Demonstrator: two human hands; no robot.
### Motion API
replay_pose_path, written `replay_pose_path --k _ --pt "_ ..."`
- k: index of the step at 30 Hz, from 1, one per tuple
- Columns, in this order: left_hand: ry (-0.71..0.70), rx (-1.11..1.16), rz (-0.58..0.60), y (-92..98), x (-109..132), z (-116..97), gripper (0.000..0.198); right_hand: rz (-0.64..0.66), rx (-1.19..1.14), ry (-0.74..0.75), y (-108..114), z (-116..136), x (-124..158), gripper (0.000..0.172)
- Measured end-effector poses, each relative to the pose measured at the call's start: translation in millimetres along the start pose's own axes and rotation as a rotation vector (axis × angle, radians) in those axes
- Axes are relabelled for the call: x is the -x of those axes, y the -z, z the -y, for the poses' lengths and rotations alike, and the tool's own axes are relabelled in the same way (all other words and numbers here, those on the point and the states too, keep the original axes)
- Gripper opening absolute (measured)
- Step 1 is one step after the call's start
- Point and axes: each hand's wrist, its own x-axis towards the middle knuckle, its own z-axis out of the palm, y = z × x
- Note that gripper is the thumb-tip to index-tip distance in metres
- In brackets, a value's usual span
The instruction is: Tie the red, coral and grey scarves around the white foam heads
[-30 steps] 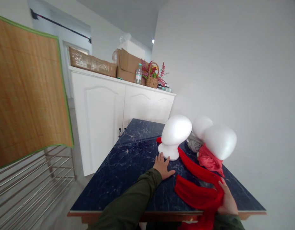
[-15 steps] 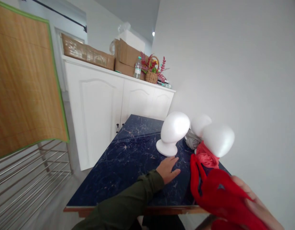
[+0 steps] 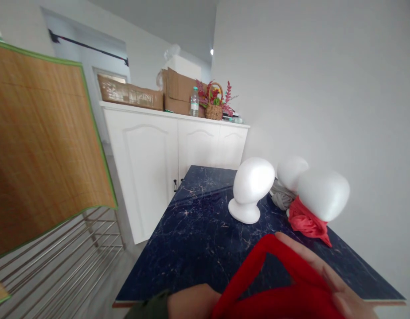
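Note:
A red stretchy cloth (image 3: 247, 270), partly looped, spans my two hands at the near edge of the table. My right hand (image 3: 324, 279) grips it, with the fingers running up along the loop's far corner. Low in the view, my left hand (image 3: 196, 301) has hold of the loop's near left end; its fingers are mostly hidden by the cloth and the frame edge. Beyond the hands, a bare white foam mannequin head (image 3: 253, 186) stands upright on its base, touched by neither hand.
Two more white heads, one nearer (image 3: 324, 192) and one behind (image 3: 292, 170), stand at the right by the wall. A coral cloth (image 3: 306, 221) and a grey cloth (image 3: 282, 195) lie about their necks. The dark blue marbled tabletop (image 3: 191, 248) meets white cabinets (image 3: 148, 159); left stands a metal rack (image 3: 105, 239).
My left hand has left the table near the bare head and come back to the red cloth. My right hand has brought the cloth leftward, in front of me. The view has shifted slightly.

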Motion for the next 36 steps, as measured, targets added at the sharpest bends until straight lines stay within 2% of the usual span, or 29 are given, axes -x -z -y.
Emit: replay_pose_path --k 3,5,8,10,12,13,15,17,19,21,23,26,29,31,33,36 --pt "0.101 -0.148 -0.121 55.4 14 -12 0.021 -0.001 -0.069 0.013 -9 -8 -16 0.062" --pt "0.083 -0.258 -0.286 104.3 2 -22 0.027 -0.010 -0.046 0.085 -11 -16 -34 0.061" --pt "-0.048 -0.589 -0.646 188.7 -45 -35 0.024 -0.047 0.098 0.266 -9 -33 -81 0.061" --pt "0.016 -0.734 -0.809 237.8 -84 -39 0.028 -0.078 0.275 0.394 -6 -49 -121 0.059" --pt "0.101 -0.752 -0.854 267.2 -117 -32 0.043 -0.086 0.500 0.484 2 -69 -160 0.058" --pt "0.149 -0.753 -0.873 272.3 -129 -23 0.049 -0.074 0.619 0.480 9 -81 -175 0.059" --pt "0.260 -0.752 -0.900 264.0 -142 3 0.059 -0.040 0.831 0.418 27 -106 -194 0.059" --pt "0.378 -0.751 -0.921 238.6 -144 40 0.062 -0.056 0.969 0.355 51 -130 -198 0.053" --pt "0.445 -0.756 -0.919 208.0 -138 79 0.056 -0.100 1.019 0.337 76 -147 -192 0.040" --pt "0.471 -0.765 -0.901 181.7 -133 112 0.047 -0.142 1.001 0.324 95 -155 -184 0.031" --pt "0.445 -0.819 -0.902 163.9 -131 134 0.045 -0.171 0.979 0.301 104 -154 -179 0.028" --pt "0.440 -0.924 -0.876 153.0 -133 145 0.052 -0.154 1.056 0.316 101 -147 -178 0.028" --pt "0.610 -0.922 -0.807 152.4 -138 143 0.060 -0.006 1.210 0.352 88 -143 -178 0.034" --pt "0.658 -0.890 -0.769 150.2 -139 139 0.062 0.070 1.304 0.334 80 -141 -177 0.040" --pt "0.645 -0.832 -0.760 143.0 -136 132 0.064 0.078 1.387 0.303 74 -140 -174 0.041" --pt "0.641 -0.624 -0.716 122.9 -122 117 0.067 0.017 1.495 0.266 69 -140 -174 0.036"
